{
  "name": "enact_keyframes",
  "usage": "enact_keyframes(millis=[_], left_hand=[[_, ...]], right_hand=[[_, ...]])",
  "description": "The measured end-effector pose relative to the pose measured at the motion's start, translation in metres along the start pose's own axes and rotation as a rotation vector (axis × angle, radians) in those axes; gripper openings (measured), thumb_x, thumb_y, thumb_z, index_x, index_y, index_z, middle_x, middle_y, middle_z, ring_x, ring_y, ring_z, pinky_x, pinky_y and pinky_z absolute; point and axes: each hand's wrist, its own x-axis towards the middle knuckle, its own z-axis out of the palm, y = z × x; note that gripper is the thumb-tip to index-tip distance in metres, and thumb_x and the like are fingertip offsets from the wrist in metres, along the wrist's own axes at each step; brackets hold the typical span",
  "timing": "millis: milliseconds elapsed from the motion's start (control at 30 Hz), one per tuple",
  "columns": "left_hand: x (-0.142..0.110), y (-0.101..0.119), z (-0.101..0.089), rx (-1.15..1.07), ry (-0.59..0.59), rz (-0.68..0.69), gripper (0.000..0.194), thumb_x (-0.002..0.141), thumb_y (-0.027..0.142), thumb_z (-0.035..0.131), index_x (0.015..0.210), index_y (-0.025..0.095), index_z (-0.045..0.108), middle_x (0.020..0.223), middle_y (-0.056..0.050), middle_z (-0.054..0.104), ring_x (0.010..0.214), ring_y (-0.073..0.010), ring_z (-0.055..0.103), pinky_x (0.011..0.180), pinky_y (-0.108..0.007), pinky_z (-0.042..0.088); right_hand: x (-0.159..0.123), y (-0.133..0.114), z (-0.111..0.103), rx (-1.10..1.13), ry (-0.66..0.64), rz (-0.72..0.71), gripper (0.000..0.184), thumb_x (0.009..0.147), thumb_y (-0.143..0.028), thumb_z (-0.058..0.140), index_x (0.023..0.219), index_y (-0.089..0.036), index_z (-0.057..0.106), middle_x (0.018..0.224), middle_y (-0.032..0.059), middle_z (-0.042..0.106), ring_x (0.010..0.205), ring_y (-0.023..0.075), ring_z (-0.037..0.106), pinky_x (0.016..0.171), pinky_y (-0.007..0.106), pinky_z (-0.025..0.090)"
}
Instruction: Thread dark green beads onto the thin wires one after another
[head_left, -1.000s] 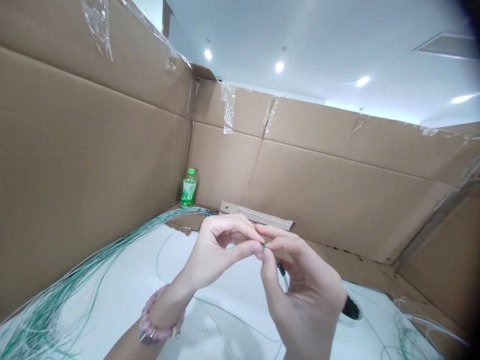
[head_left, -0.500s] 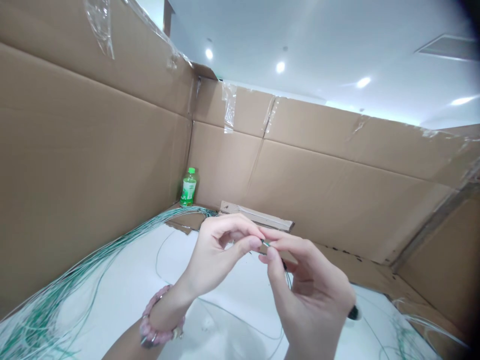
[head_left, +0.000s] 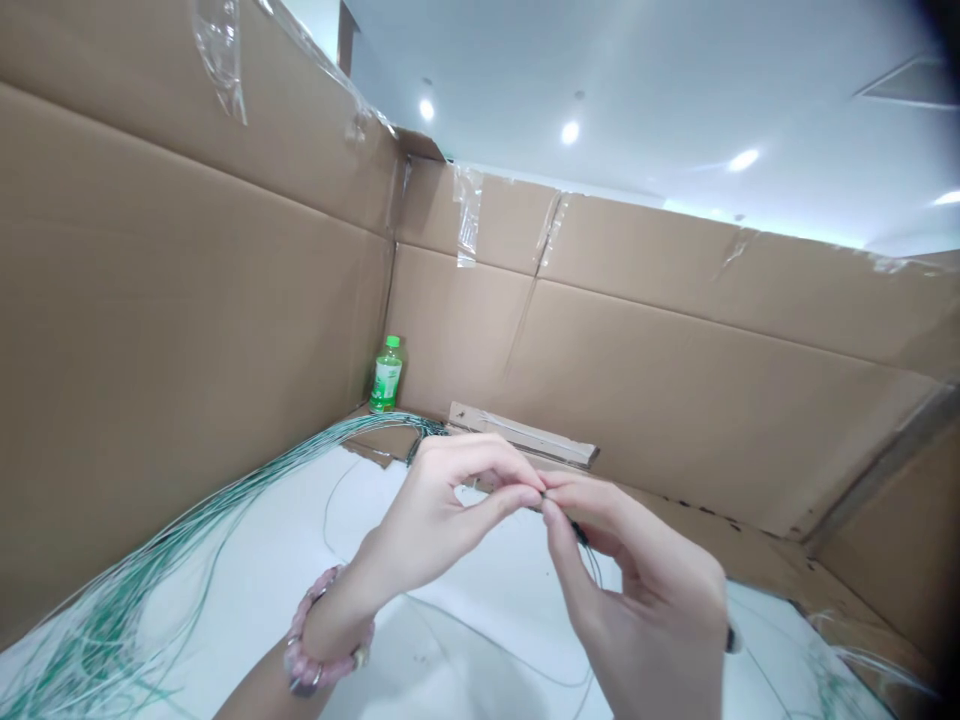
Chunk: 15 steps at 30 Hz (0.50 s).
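Observation:
Over the middle of the white sheet (head_left: 360, 520), the fingertips of both my hands meet. My left hand (head_left: 442, 510), with a pink beaded bracelet (head_left: 322, 640) on its wrist, is closed in a thumb-and-finger pinch. My right hand (head_left: 645, 590) pinches right against it, thumb and forefinger together. A thin wire is held there, its tip almost wholly covered by the fingers. Beneath the right forefinger hang thin dark-green wires (head_left: 594, 565), partly hidden by the palm. A small dark object (head_left: 732, 637) shows behind the right wrist, mostly covered.
Green and white wires (head_left: 255, 485) run in a long bundle along the left cardboard wall (head_left: 187, 300). In the back corner stands a green-capped bottle (head_left: 385, 380). A cardboard strip (head_left: 525, 437) lies against the back wall. More loose wires (head_left: 832, 690) lie at the lower right.
The fingertips have come closer together, and the short green-and-white bit seen between them is now covered. Both hands sit slightly further right in the view, which has itself shifted a little.

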Motion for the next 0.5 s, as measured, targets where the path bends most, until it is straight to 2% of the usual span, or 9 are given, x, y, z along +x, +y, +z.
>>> enact_keyframes(millis=[67, 167, 267, 400, 500], left_hand=[[0.000, 0.000, -0.001, 0.044, -0.011, -0.018, 0.008, 0.083, 0.020, 0.063, 0.079, 0.017, 0.070, 0.078, 0.000, 0.069, 0.072, -0.0090, 0.062, 0.066, -0.018, 0.047], [0.001, -0.002, 0.000, 0.065, 0.052, -0.017, 0.008, 0.081, 0.020, 0.066, 0.075, 0.016, 0.069, 0.073, 0.000, 0.068, 0.068, -0.0082, 0.060, 0.064, -0.017, 0.045], [0.002, -0.004, 0.005, 0.056, 0.071, -0.011, 0.008, 0.080, 0.020, 0.068, 0.074, 0.015, 0.069, 0.071, -0.001, 0.068, 0.066, -0.0080, 0.058, 0.062, -0.017, 0.044], [0.002, -0.002, 0.009, 0.035, 0.044, 0.015, 0.013, 0.083, 0.018, 0.062, 0.076, 0.011, 0.070, 0.072, -0.004, 0.068, 0.066, -0.0086, 0.058, 0.062, -0.017, 0.045], [0.002, 0.000, 0.012, 0.070, 0.066, 0.076, 0.015, 0.083, 0.017, 0.060, 0.075, 0.008, 0.068, 0.069, -0.005, 0.066, 0.064, -0.0087, 0.057, 0.062, -0.017, 0.045]], right_hand=[[0.001, 0.005, -0.005, -0.073, -0.047, -0.034, 0.011, 0.079, -0.008, 0.062, 0.080, -0.018, 0.064, 0.083, 0.0008, 0.072, 0.075, 0.0110, 0.069, 0.069, 0.014, 0.056], [0.002, 0.013, -0.009, -0.104, -0.037, -0.026, 0.008, 0.079, -0.013, 0.066, 0.078, -0.021, 0.066, 0.079, -0.0031, 0.072, 0.068, 0.0080, 0.070, 0.069, 0.008, 0.054], [0.003, 0.018, -0.012, -0.104, -0.031, 0.002, 0.004, 0.078, -0.020, 0.067, 0.076, -0.023, 0.069, 0.076, -0.0038, 0.073, 0.063, 0.0097, 0.070, 0.067, 0.009, 0.055], [0.000, 0.021, -0.011, -0.049, 0.009, 0.191, 0.009, 0.076, -0.031, 0.068, 0.074, -0.024, 0.073, 0.072, -0.0016, 0.073, 0.059, 0.0138, 0.069, 0.067, 0.016, 0.058], [-0.005, 0.023, -0.007, 0.029, 0.032, 0.304, 0.015, 0.072, -0.035, 0.071, 0.078, -0.022, 0.074, 0.074, 0.0013, 0.073, 0.059, 0.0157, 0.069, 0.063, 0.017, 0.059]])
